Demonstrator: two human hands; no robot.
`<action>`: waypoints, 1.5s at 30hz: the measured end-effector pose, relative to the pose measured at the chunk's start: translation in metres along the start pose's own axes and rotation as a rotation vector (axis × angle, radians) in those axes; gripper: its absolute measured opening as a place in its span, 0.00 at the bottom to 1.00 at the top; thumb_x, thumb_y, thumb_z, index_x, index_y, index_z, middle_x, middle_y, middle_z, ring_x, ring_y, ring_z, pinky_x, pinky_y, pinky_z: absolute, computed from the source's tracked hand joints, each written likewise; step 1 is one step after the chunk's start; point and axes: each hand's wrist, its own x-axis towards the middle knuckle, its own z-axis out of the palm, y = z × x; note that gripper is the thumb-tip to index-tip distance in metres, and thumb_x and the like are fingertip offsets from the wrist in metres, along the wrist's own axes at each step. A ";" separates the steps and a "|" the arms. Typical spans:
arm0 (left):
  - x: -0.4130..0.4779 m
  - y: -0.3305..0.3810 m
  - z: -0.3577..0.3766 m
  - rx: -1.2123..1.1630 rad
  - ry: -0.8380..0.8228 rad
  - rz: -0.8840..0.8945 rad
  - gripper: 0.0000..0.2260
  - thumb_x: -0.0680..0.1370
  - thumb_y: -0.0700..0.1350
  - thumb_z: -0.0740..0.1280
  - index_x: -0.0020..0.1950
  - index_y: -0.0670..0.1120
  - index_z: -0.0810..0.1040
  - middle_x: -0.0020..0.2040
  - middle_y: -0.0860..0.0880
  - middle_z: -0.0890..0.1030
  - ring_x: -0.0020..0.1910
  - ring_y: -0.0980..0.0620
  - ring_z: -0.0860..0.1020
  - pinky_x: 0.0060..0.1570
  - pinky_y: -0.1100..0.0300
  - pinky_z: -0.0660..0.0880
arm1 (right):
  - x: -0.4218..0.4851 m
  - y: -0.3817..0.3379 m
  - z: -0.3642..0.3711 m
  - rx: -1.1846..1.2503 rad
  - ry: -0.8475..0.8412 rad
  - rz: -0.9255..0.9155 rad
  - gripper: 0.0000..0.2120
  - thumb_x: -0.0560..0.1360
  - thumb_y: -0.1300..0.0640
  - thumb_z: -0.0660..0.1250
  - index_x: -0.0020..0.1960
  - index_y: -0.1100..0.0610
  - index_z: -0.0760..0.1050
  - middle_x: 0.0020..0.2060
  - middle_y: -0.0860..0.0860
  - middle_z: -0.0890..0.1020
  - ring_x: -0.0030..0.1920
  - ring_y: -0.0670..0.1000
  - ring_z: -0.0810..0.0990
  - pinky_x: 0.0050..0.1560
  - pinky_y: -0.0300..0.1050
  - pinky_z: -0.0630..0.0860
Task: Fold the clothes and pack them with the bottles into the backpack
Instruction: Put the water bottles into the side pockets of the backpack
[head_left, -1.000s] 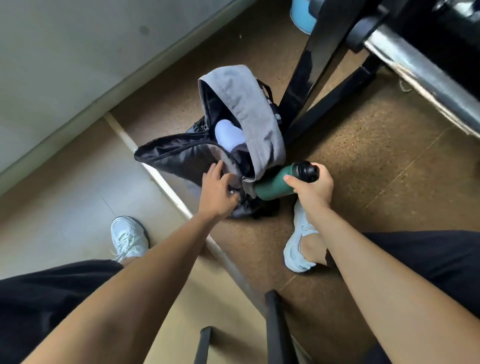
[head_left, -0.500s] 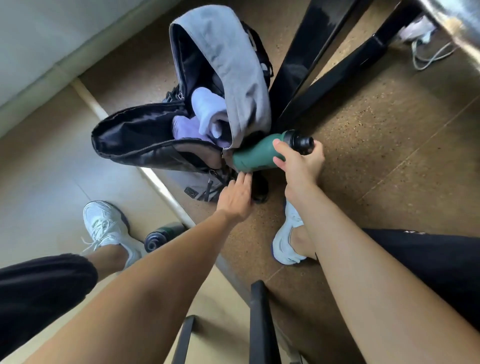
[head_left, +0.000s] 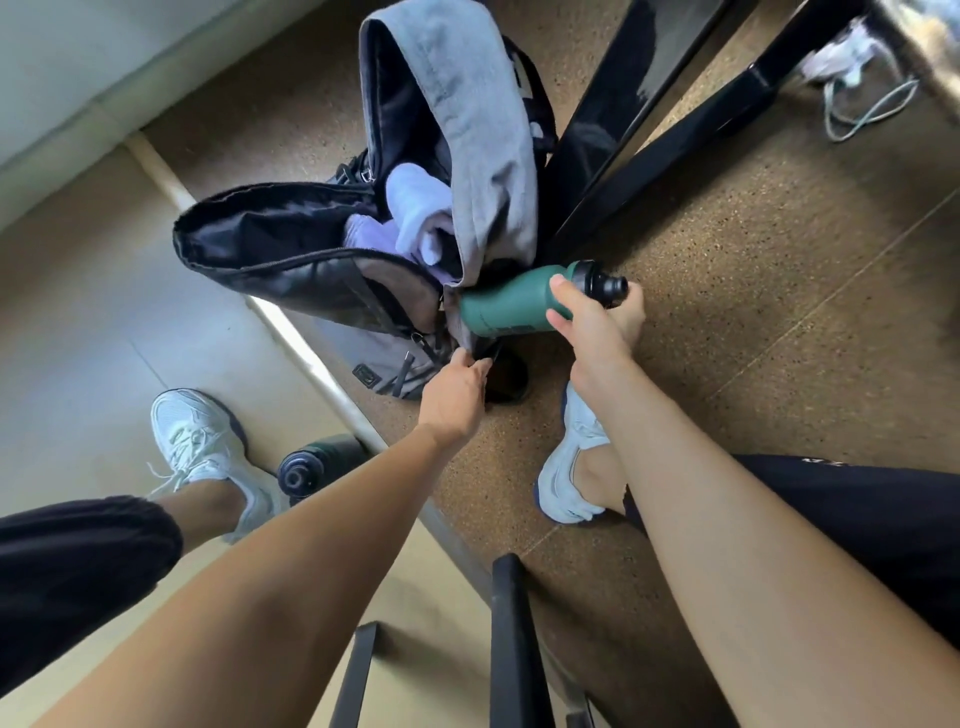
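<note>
A grey and black backpack stands open on the floor, its grey flap hanging over the right side. Folded lavender clothes show inside the main compartment. My right hand grips a green bottle with a black cap, held sideways with its base against the backpack's right side. My left hand pinches the dark edge of the side pocket just below the bottle. A second dark bottle lies on the floor beside my left shoe.
Black metal frame legs slant up right of the backpack. My white shoes stand on either side. A pale floor strip runs diagonally under the bag. Black bars rise near the bottom. A cable lies at top right.
My left hand has moved from the backpack's front opening down to the side pocket edge. The bottle stays at the bag's side in my right hand. The view tilted down, showing the second bottle.
</note>
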 end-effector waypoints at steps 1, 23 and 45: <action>-0.001 -0.001 0.000 -0.016 0.031 -0.001 0.17 0.82 0.35 0.63 0.70 0.44 0.79 0.52 0.42 0.76 0.45 0.38 0.81 0.43 0.45 0.80 | 0.000 0.005 -0.001 -0.051 -0.019 -0.025 0.25 0.69 0.65 0.79 0.60 0.59 0.71 0.56 0.55 0.79 0.48 0.50 0.83 0.42 0.41 0.83; -0.014 -0.005 0.007 -0.220 0.241 -0.115 0.09 0.79 0.33 0.68 0.55 0.39 0.87 0.49 0.42 0.84 0.44 0.40 0.83 0.45 0.50 0.79 | -0.014 0.028 -0.015 -0.887 -0.126 -0.459 0.25 0.59 0.53 0.79 0.52 0.51 0.72 0.44 0.49 0.80 0.42 0.51 0.77 0.36 0.28 0.67; 0.031 0.019 -0.116 -0.397 0.188 -0.168 0.27 0.74 0.55 0.75 0.69 0.49 0.71 0.60 0.49 0.79 0.61 0.46 0.79 0.50 0.55 0.74 | -0.021 0.049 -0.027 -0.768 0.000 -0.152 0.26 0.63 0.51 0.81 0.52 0.53 0.69 0.47 0.51 0.80 0.47 0.55 0.79 0.44 0.46 0.76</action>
